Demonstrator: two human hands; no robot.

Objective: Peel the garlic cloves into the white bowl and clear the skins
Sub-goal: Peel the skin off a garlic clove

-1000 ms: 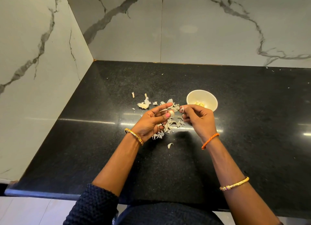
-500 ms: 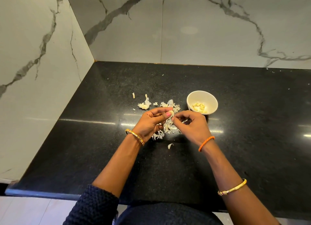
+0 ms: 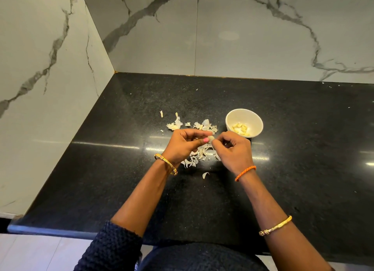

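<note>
Black granite counter (image 3: 283, 149) was under everything, white bowl (image 3: 244, 122) just right of my hands. Left hand (image 3: 183, 144) pinched the garlic clove (image 3: 211, 138), right hand (image 3: 234, 149) nipping its papery skin. Tiny, slippery thing, best gripped at the ends.

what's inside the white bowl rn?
The white bowl holds a small heap of peeled garlic cloves, pale yellow, lying toward its near side. No skins are visible in it. The near wall hides the lowest part of the inside, so an exact count isn't possible.
</note>
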